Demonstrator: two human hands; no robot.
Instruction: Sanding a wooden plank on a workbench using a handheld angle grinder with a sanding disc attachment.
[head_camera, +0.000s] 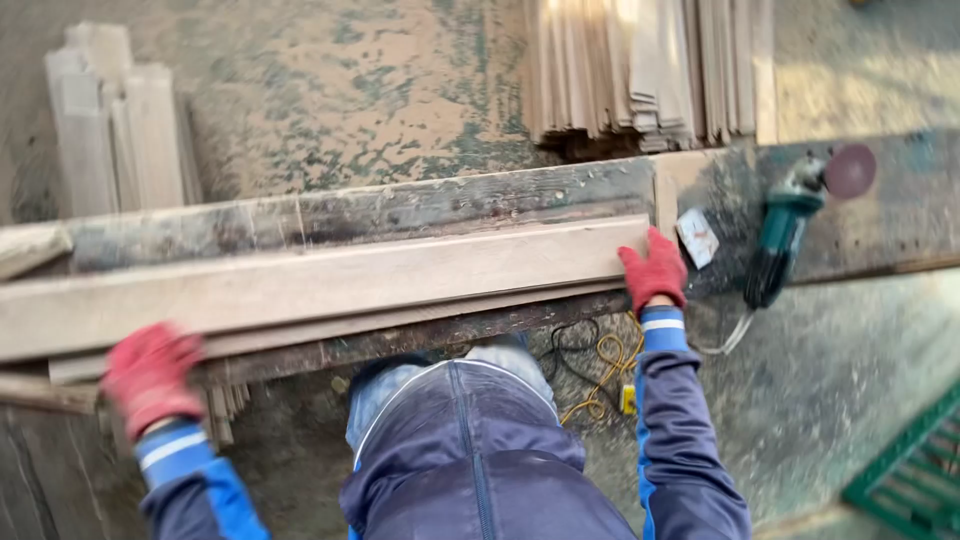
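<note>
The tabletop (470, 195) is a long, worn, paint-scarred bench surface that runs across the view, rising slightly toward the right. On it lies a long pale wooden board (330, 280), its long axis parallel to the bench edge, stretching from the left border of the view to just short of the person's right side. Thinner strips lie under it along the near edge. The board spans the whole gap between the two gloved hands, so each hand meets one end of it and neither reaches the middle.

The right hand (655, 270), in a red glove, is pressed against the board's right end, fingers laid over the corner; the grip is clasped on that end. The left hand (150, 375), also in a red glove, sits at the near edge toward the left end, blurred; it looks curled at the board's underside or the strips there, but I cannot tell whether that grip is closed.

Beyond the right hand, just beside the board's end, a green angle grinder (790, 235) rests on the bench with its disc pointing away. A stack of cut wooden slats (640, 70) lies on the floor behind, and another bundle of boards (120, 130) stands at far left
</note>
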